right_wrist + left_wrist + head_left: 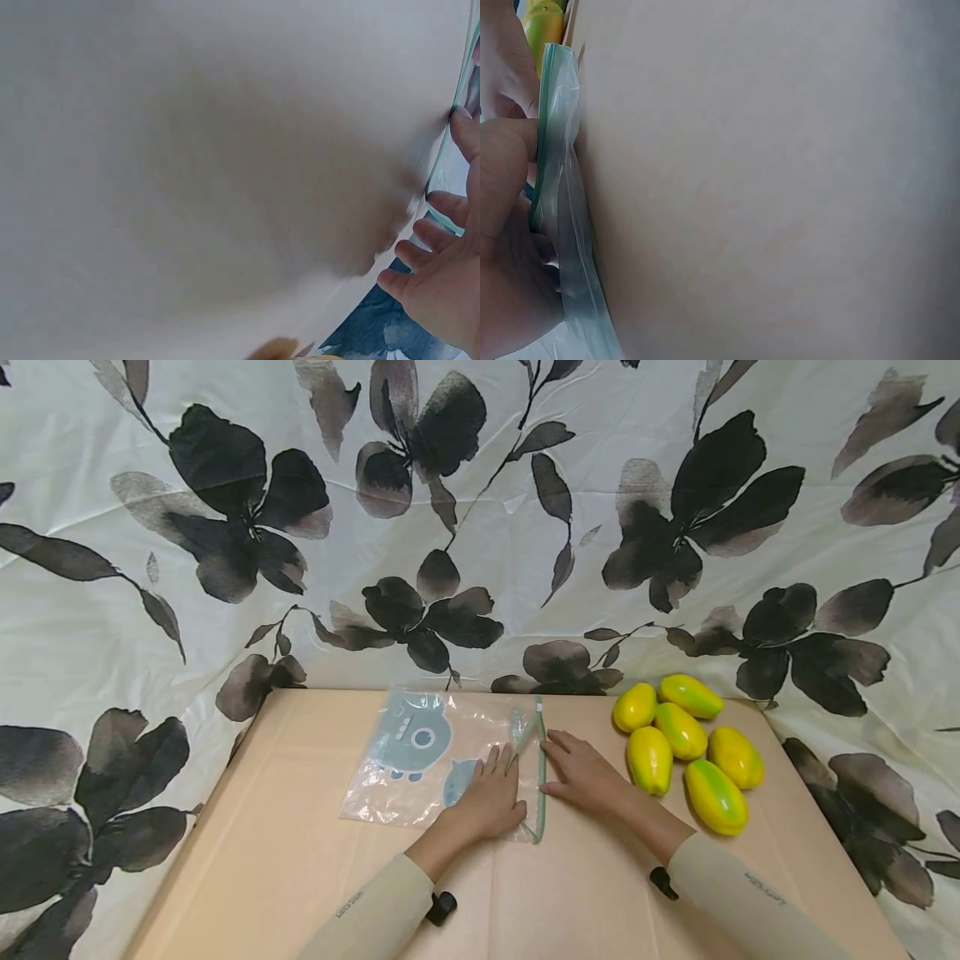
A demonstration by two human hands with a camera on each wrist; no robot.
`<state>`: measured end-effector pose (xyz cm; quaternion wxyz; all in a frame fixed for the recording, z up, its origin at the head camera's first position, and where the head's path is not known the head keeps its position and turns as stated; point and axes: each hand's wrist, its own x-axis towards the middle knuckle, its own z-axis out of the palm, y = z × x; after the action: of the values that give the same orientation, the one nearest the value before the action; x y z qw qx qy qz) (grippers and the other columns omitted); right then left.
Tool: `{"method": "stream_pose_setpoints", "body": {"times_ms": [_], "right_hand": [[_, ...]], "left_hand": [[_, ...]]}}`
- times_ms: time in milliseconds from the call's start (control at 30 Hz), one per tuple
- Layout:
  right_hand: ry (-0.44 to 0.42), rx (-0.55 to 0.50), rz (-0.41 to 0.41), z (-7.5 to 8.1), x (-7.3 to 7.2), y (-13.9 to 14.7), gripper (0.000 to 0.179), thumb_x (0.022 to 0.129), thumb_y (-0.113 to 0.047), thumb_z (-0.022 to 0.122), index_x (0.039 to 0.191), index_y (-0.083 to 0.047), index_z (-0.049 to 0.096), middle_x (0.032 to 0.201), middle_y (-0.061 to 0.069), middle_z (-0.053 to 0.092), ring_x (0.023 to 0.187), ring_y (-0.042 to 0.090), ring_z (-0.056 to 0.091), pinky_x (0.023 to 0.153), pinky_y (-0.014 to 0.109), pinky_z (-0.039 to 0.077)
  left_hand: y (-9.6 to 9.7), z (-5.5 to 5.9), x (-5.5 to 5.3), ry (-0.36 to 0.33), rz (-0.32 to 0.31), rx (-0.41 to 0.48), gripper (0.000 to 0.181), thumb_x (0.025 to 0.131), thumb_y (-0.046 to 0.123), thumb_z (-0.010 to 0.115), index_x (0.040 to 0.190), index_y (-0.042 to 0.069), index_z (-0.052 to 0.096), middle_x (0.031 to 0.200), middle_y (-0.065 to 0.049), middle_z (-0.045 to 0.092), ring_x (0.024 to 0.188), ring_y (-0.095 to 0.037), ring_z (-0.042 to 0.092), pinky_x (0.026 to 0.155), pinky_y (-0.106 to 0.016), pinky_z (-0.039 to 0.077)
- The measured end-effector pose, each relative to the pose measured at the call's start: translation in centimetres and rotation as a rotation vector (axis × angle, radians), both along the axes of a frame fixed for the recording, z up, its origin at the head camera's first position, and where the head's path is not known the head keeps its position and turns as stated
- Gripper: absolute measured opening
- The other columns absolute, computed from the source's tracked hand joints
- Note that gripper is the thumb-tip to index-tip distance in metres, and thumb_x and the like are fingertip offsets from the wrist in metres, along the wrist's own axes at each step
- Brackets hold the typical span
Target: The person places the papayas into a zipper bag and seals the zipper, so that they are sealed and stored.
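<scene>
A clear zip bag (420, 793) with blue cartoon prints and a green zip edge (542, 777) lies flat on the cardboard-coloured board. My left hand (487, 797) rests on the bag near its zip end, fingers stretched forward. In the left wrist view its thumb (506, 169) touches the slightly raised green edge. From the other side, my right hand (588, 772) touches that edge with its fingertips. The right wrist view shows the right hand (442, 277) with fingers extended and spread, the thumb tip right at the green edge.
Several yellow-green mangoes (680, 732) are grouped at the board's right rear, just beyond my right forearm. The board (292, 827) ends at the back against a white cloth (540, 635) with dark flowers.
</scene>
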<state>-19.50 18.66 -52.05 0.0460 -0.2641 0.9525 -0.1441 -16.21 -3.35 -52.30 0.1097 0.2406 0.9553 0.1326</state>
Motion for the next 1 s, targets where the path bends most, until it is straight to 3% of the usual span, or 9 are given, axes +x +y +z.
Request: {"method": "stream_pose_setpoints", "body": {"times_ms": [400, 667, 1000], "right_hand": [[-0.035, -0.036, -0.021, -0.5, -1.1, 0.4, 0.082, 0.091, -0.046, 0.076, 0.154, -0.002, 0.046, 0.160, 0.024, 0.039, 0.146, 0.043, 0.042, 0.118, 0.065, 0.033], [-0.022, -0.014, -0.010, -0.4, -1.0, 0.2, 0.081, 0.092, -0.045, 0.075, 0.153, 0.000, 0.046, 0.159, 0.025, 0.040, 0.145, 0.043, 0.042, 0.115, 0.068, 0.035], [-0.035, -0.024, -0.007, -0.5, -0.9, 0.1, 0.081, 0.093, -0.044, 0.074, 0.153, 0.001, 0.045, 0.159, 0.025, 0.040, 0.145, 0.043, 0.042, 0.114, 0.069, 0.036]], "left_hand": [[0.3, -0.1, 0.1, -0.009, -0.007, -0.024, 0.093, 0.096, 0.055, 0.057, 0.160, -0.005, 0.027, 0.171, -0.026, 0.011, 0.159, -0.045, 0.008, 0.127, -0.059, 0.019], [1.6, 0.0, 0.5, 0.067, 0.012, -0.155, 0.099, 0.095, 0.067, 0.053, 0.159, -0.005, 0.031, 0.170, -0.028, 0.015, 0.157, -0.050, 0.007, 0.125, -0.066, 0.015], [3.3, 0.5, 1.5, 0.009, 0.077, -0.225, 0.088, 0.100, 0.060, 0.049, 0.159, -0.003, 0.031, 0.169, -0.028, 0.018, 0.156, -0.052, 0.010, 0.125, -0.064, 0.016]]}}
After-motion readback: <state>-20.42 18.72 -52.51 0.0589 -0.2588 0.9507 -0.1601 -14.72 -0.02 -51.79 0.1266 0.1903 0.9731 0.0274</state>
